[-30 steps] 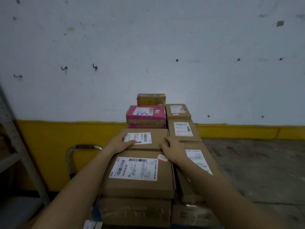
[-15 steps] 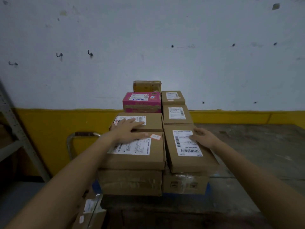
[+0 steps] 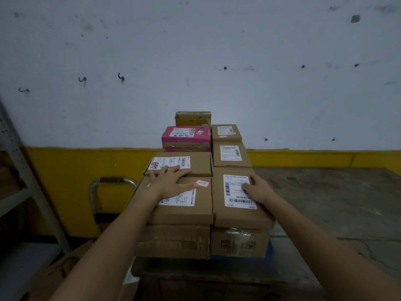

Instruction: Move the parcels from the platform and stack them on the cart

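Cardboard parcels are stacked in two columns on a blue cart deck (image 3: 269,246). My left hand (image 3: 172,183) lies flat, fingers spread, across the seam between the near left parcel (image 3: 184,211) and the labelled parcel (image 3: 195,162) behind it. My right hand (image 3: 259,189) rests flat on the near right parcel (image 3: 240,213), partly covering its white label. Behind stand a pink parcel (image 3: 186,137), a taped brown parcel (image 3: 193,118) and two small brown parcels (image 3: 230,155). Larger boxes (image 3: 173,240) lie underneath.
The cart's metal handle (image 3: 112,181) rises at the left, beside a grey shelf frame (image 3: 26,170). A worn concrete platform (image 3: 336,203) spreads to the right. The white wall with a yellow base band (image 3: 76,170) stands behind. A loose carton (image 3: 65,268) lies at lower left.
My right hand has moved from the left column onto the near right parcel. My left hand has slid down over the seam between the left parcels. The view has pulled back.
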`<action>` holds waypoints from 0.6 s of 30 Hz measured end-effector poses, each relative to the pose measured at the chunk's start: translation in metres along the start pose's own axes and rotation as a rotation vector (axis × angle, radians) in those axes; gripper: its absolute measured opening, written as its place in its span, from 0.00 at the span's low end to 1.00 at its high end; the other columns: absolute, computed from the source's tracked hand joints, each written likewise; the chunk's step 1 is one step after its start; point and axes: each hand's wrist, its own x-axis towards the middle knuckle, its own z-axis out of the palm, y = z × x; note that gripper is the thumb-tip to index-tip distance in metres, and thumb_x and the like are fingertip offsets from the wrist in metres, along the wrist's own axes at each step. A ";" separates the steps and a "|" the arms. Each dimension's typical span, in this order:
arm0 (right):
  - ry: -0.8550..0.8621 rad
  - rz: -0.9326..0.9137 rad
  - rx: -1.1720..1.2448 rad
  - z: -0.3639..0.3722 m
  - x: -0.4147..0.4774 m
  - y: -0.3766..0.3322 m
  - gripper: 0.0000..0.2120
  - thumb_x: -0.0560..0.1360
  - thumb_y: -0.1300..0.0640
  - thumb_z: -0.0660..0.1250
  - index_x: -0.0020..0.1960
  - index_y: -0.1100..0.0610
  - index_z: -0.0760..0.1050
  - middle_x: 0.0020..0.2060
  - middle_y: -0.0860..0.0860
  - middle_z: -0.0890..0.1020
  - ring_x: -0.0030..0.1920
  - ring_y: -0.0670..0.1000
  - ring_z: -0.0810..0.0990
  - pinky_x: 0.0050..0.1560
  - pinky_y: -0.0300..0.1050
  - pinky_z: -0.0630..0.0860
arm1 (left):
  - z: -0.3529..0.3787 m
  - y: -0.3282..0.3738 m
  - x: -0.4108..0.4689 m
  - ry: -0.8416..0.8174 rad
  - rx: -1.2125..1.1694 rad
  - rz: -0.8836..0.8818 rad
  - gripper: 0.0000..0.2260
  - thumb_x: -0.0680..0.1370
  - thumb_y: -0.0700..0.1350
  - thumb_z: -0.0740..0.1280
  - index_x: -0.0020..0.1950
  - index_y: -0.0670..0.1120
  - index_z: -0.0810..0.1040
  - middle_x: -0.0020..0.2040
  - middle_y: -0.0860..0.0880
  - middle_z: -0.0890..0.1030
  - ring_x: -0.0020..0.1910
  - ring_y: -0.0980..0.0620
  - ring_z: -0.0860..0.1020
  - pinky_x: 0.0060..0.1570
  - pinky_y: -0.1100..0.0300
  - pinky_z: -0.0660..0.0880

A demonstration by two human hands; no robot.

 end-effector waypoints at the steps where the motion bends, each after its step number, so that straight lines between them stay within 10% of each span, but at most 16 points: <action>1: 0.002 -0.004 -0.003 0.001 0.001 0.000 0.19 0.77 0.59 0.61 0.67 0.58 0.66 0.60 0.58 0.77 0.49 0.53 0.78 0.46 0.43 0.72 | -0.001 -0.001 0.001 0.001 -0.001 0.003 0.35 0.67 0.76 0.50 0.73 0.67 0.54 0.78 0.52 0.52 0.77 0.42 0.47 0.67 0.31 0.39; 9: -0.049 0.077 -0.138 -0.006 0.011 -0.003 0.24 0.76 0.51 0.60 0.71 0.52 0.62 0.66 0.60 0.69 0.67 0.59 0.68 0.67 0.55 0.67 | -0.005 -0.004 0.010 -0.051 -0.058 -0.005 0.34 0.68 0.76 0.53 0.72 0.67 0.56 0.78 0.52 0.52 0.76 0.44 0.47 0.68 0.33 0.42; 18: 0.115 0.069 -0.099 -0.026 0.086 -0.031 0.30 0.77 0.48 0.61 0.74 0.58 0.58 0.72 0.60 0.64 0.69 0.61 0.67 0.67 0.55 0.67 | -0.056 -0.036 0.077 0.092 -0.143 0.017 0.31 0.72 0.71 0.53 0.72 0.60 0.64 0.74 0.53 0.64 0.73 0.47 0.62 0.71 0.37 0.54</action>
